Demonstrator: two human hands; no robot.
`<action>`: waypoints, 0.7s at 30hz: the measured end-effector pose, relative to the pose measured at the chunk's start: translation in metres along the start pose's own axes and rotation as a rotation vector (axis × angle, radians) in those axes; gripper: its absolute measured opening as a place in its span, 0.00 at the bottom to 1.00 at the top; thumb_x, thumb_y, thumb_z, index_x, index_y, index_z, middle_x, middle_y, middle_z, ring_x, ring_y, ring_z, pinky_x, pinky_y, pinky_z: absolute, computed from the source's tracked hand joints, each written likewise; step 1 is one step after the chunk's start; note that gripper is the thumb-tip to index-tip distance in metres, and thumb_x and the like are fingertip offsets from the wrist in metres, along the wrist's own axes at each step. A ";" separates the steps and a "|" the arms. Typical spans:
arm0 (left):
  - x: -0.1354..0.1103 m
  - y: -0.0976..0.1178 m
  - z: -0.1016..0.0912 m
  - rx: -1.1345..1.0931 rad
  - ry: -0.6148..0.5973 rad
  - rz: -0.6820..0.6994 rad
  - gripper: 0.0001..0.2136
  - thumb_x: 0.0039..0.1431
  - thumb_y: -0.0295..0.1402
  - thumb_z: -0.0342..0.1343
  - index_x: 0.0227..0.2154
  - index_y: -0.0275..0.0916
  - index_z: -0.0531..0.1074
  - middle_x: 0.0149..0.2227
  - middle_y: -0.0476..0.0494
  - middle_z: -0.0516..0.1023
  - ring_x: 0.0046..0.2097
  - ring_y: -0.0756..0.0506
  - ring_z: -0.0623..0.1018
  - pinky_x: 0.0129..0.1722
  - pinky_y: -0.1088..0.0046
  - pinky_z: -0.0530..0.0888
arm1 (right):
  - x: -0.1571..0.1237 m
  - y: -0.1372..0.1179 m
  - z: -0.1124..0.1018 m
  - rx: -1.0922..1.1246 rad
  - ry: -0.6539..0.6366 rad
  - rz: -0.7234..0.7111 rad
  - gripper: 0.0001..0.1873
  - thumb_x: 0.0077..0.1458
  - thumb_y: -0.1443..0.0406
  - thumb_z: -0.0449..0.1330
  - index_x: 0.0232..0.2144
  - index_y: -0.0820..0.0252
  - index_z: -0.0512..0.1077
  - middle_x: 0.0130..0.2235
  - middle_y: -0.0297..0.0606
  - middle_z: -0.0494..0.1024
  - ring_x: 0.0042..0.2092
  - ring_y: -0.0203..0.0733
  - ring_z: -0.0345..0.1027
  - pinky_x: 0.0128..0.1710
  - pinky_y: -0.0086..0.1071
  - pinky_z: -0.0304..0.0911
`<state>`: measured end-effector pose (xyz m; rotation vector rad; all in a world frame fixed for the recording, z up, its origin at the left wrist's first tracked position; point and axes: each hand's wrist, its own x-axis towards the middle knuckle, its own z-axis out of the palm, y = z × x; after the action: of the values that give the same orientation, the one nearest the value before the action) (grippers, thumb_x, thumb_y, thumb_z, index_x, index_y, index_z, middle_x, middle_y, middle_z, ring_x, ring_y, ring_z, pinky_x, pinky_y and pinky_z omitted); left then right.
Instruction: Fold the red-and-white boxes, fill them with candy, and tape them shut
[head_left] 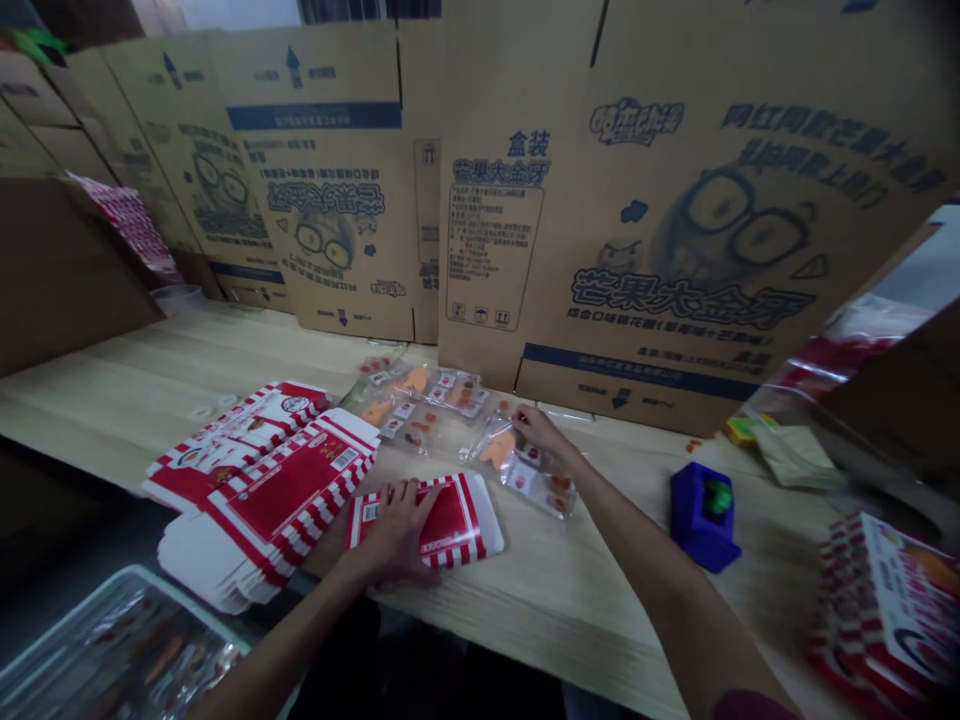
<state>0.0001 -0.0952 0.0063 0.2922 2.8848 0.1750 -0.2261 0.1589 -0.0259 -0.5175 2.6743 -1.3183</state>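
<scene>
A red-and-white striped carton (457, 520) lies on the wooden table (570, 600) near the front edge. My left hand (394, 535) rests flat on its left half, fingers spread. My right hand (536, 428) reaches farther back and touches a clear plastic bag of small orange and red items (529, 470); its fingers are curled onto the bag. More clear bags of the same items (420, 400) lie just left of it.
A stack of flat red-and-white cartons (262, 470) lies at the left. A blue tape dispenser (701, 515) stands at the right, filled cartons (892, 610) beyond it. Tall brown shipping boxes (660, 220) wall the back. A tray of bags (112, 650) sits below left.
</scene>
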 end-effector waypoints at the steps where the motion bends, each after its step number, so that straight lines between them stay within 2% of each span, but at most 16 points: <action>1: -0.002 0.001 0.000 0.004 0.031 0.002 0.58 0.25 0.50 0.67 0.63 0.34 0.53 0.59 0.22 0.60 0.59 0.25 0.61 0.59 0.43 0.53 | -0.014 0.003 -0.007 0.032 0.012 -0.004 0.06 0.51 0.65 0.54 0.25 0.60 0.68 0.24 0.30 0.70 0.27 0.35 0.63 0.28 0.27 0.59; 3: -0.006 0.005 0.000 0.008 0.077 0.014 0.57 0.25 0.48 0.68 0.63 0.35 0.54 0.57 0.24 0.62 0.58 0.26 0.62 0.59 0.43 0.53 | -0.040 0.005 -0.020 0.089 0.038 -0.006 0.08 0.53 0.63 0.52 0.32 0.60 0.69 0.26 0.31 0.70 0.26 0.35 0.62 0.26 0.27 0.59; 6: -0.011 0.010 0.000 0.001 0.114 0.030 0.55 0.25 0.48 0.68 0.62 0.34 0.55 0.56 0.25 0.63 0.57 0.26 0.62 0.58 0.44 0.54 | -0.074 0.002 -0.033 0.142 0.079 -0.013 0.18 0.54 0.60 0.51 0.44 0.60 0.69 0.32 0.35 0.73 0.28 0.36 0.64 0.28 0.29 0.62; 9: -0.014 0.016 0.002 0.003 0.183 0.047 0.54 0.28 0.47 0.67 0.62 0.34 0.54 0.56 0.25 0.62 0.57 0.27 0.61 0.59 0.44 0.53 | -0.104 -0.010 -0.034 0.147 0.072 -0.066 0.20 0.53 0.62 0.53 0.47 0.60 0.72 0.38 0.39 0.75 0.34 0.40 0.67 0.35 0.33 0.64; 12: -0.017 0.022 0.003 0.022 0.272 0.066 0.51 0.32 0.45 0.65 0.63 0.34 0.54 0.58 0.25 0.60 0.58 0.26 0.60 0.59 0.45 0.52 | -0.128 -0.027 -0.026 0.089 -0.045 -0.171 0.18 0.55 0.64 0.53 0.46 0.56 0.75 0.39 0.40 0.76 0.39 0.43 0.68 0.41 0.36 0.64; 15: -0.020 0.029 0.004 0.036 0.304 0.119 0.50 0.32 0.46 0.65 0.62 0.35 0.56 0.58 0.25 0.59 0.59 0.25 0.59 0.60 0.44 0.50 | -0.146 -0.043 -0.016 0.029 -0.206 -0.242 0.17 0.57 0.64 0.53 0.46 0.51 0.76 0.41 0.40 0.75 0.42 0.44 0.68 0.48 0.40 0.61; 16: -0.020 0.031 0.004 0.038 0.306 0.135 0.50 0.32 0.47 0.65 0.62 0.35 0.56 0.58 0.25 0.59 0.59 0.25 0.58 0.60 0.44 0.49 | -0.149 -0.047 -0.012 0.021 -0.236 -0.247 0.16 0.57 0.65 0.54 0.45 0.50 0.76 0.42 0.40 0.75 0.44 0.45 0.68 0.52 0.43 0.58; 18: -0.020 0.034 0.005 0.042 0.303 0.148 0.50 0.32 0.49 0.64 0.62 0.36 0.56 0.58 0.24 0.58 0.60 0.25 0.57 0.61 0.43 0.48 | -0.154 -0.052 -0.003 0.024 -0.246 -0.236 0.13 0.54 0.66 0.57 0.41 0.51 0.78 0.44 0.39 0.76 0.49 0.48 0.66 0.60 0.53 0.44; 20: -0.020 0.036 0.007 0.047 0.285 0.149 0.50 0.33 0.50 0.64 0.62 0.36 0.56 0.59 0.24 0.58 0.61 0.26 0.57 0.61 0.43 0.47 | -0.155 -0.055 0.007 0.050 -0.222 -0.213 0.10 0.51 0.67 0.60 0.36 0.52 0.79 0.49 0.39 0.75 0.55 0.53 0.62 0.63 0.57 0.31; 21: -0.019 0.036 0.009 0.048 0.265 0.147 0.51 0.32 0.50 0.64 0.62 0.36 0.56 0.59 0.23 0.59 0.61 0.26 0.57 0.61 0.43 0.47 | -0.155 -0.055 0.012 0.072 -0.202 -0.197 0.09 0.50 0.67 0.62 0.34 0.53 0.79 0.51 0.39 0.75 0.57 0.54 0.60 0.63 0.57 0.29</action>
<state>0.0274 -0.0636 0.0072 0.5283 3.1330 0.1821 -0.0643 0.1732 0.0027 -0.8745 2.4539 -1.3249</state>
